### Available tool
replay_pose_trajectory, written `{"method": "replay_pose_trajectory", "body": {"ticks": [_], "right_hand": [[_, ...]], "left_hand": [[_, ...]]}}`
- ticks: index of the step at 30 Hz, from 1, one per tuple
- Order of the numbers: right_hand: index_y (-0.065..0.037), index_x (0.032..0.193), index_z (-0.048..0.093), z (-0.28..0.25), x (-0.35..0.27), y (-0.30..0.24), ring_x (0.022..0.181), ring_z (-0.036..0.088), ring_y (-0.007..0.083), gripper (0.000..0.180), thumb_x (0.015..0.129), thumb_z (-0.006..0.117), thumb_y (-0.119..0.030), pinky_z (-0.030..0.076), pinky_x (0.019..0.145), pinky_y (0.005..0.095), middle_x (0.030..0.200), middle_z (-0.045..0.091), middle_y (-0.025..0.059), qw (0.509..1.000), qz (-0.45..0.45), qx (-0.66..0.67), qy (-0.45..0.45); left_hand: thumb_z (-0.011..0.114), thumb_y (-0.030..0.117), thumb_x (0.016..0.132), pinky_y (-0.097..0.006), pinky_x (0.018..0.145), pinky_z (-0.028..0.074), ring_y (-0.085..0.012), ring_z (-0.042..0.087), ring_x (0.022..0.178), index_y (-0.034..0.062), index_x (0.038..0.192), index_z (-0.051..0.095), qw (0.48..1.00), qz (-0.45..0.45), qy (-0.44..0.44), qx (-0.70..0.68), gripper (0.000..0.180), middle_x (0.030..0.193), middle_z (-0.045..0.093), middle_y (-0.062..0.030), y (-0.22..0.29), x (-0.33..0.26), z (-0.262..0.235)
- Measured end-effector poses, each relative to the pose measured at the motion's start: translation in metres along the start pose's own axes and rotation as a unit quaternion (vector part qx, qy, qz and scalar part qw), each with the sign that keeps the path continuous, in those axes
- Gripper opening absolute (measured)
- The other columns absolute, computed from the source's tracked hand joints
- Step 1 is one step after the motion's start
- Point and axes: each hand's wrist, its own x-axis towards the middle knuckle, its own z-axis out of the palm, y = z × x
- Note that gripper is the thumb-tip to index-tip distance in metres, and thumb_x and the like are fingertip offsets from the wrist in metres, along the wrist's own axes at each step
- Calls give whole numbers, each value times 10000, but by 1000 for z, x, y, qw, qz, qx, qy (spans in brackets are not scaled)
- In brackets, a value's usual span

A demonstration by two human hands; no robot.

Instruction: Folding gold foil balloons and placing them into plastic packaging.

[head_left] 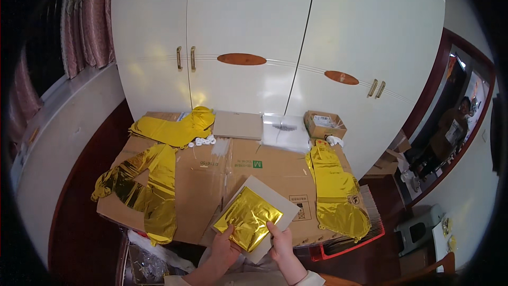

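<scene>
Low in the middle, a folded gold foil balloon (248,220) lies on a grey cardboard sheet (261,189). My left hand (225,248) grips the near left edge of both, its thumb on the foil. At the near right edge my right hand (281,242) pinches them the same way. The fingers beneath the sheet are hidden. Flat gold foil balloons (161,190) spread over the table's left side, and another pile (338,190) lies on the right. A third gold stack (182,128) rests at the far left beside small white rolled pieces (202,141).
Brown cardboard (198,190) covers the table. Along its back are a grey board stack (238,125), clear plastic bags (286,132) and a small carton (325,124). White cabinets (243,21) stand behind. A red crate (346,246) is under the right edge; a person (450,132) shows in a framed opening.
</scene>
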Motion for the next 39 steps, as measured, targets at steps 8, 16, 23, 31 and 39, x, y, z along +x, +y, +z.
{"method": "replay_pose_trajectory", "body": {"ticks": [8, 16, 23, 31, 39], "right_hand": [[-15, 1213, 546, -20, 3, -20, 1000, 626, 222, 339, 891, 647, -52, 520, 865, 371, 1135, 631, 95, 998, 49, -30, 12], [-16, 1214, 566, -25, 7, -30, 1014, 621, 199, 357, 880, 669, -92, 518, 854, 351, 1122, 645, 98, 984, 133, -98, -67], [-23, 1239, 566, -14, 42, -56, 977, 629, 169, 419, 872, 694, -180, 534, 813, 323, 1104, 656, 67, 922, 250, -223, -196], [-28, 1310, 504, 10, 221, -105, 1008, 640, 299, 459, 915, 552, -257, 539, 783, 414, 1163, 639, 146, 636, -218, -723, -158], [-157, 1045, 686, -8, 356, -117, 861, 683, 303, 261, 858, 514, -214, 530, 770, 436, 920, 706, 123, 334, -306, -888, -78]], "left_hand": [[527, 90, 950, -340, 949, 490, -222, 590, 1122, -9, 1312, 476, 951, 3, -106, 291, 378, 1241, 581, -124, 70, -12, -20], [616, 127, 930, -278, 793, 531, -124, 630, 904, 64, 1204, 563, 873, -128, -119, 455, 286, 1021, 650, -25, 101, 8, -2], [600, 107, 934, -332, 796, 552, -168, 656, 923, 40, 1157, 584, 876, -223, -131, 408, 233, 1051, 660, -49, 99, 10, -22], [595, 60, 905, -378, 771, 572, -243, 667, 938, -36, 1214, 552, 950, -59, -33, 305, 327, 1063, 666, -130, 98, -45, -51], [577, 196, 966, -247, 454, 508, -146, 615, 524, 53, 1116, 578, 958, 14, 20, 285, 208, 802, 650, -43, 87, -66, -139]]}}
